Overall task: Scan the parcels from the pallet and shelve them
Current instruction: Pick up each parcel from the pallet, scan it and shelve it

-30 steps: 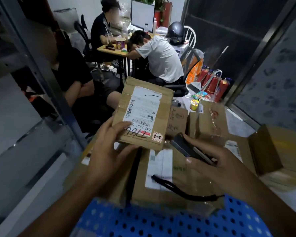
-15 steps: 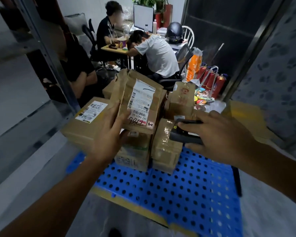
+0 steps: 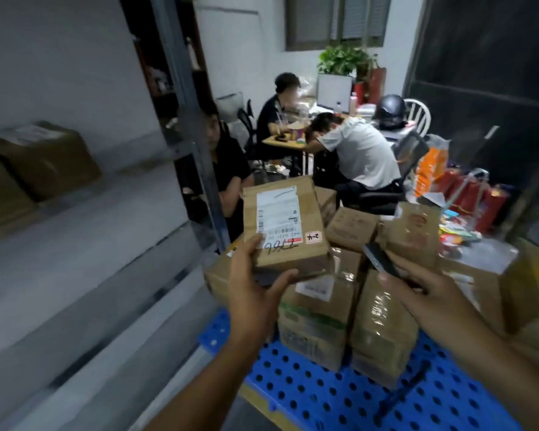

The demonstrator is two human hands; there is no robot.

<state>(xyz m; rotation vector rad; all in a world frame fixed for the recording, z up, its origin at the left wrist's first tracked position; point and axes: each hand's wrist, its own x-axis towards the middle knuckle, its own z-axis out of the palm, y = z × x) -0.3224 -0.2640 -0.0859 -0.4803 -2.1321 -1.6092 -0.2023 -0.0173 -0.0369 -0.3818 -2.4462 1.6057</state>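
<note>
My left hand (image 3: pixel 255 290) grips a small cardboard parcel (image 3: pixel 285 225) by its near edge, its white label and handwritten number facing up. The parcel hangs above several stacked parcels (image 3: pixel 383 325) on a blue perforated pallet (image 3: pixel 318 396). To the right, my right hand (image 3: pixel 430 293) holds a dark handheld scanner (image 3: pixel 381 261), its front end pointing up and left, close to the held parcel. A grey metal shelf (image 3: pixel 84 244) runs along the left, with brown boxes (image 3: pixel 44 160) on an upper level.
The shelf's upright post (image 3: pixel 199 157) stands just left of the held parcel. Three people sit behind the pallet around a small table (image 3: pixel 283 141). Red fire extinguishers (image 3: pixel 479 200) and bags lie at the right by a dark wall. A large open carton (image 3: pixel 526 287) sits right of the stack.
The view has swung up and left toward the shelf. My left hand has turned the parcel flatter and nearer to level. My right hand has tilted the scanner, front end up.
</note>
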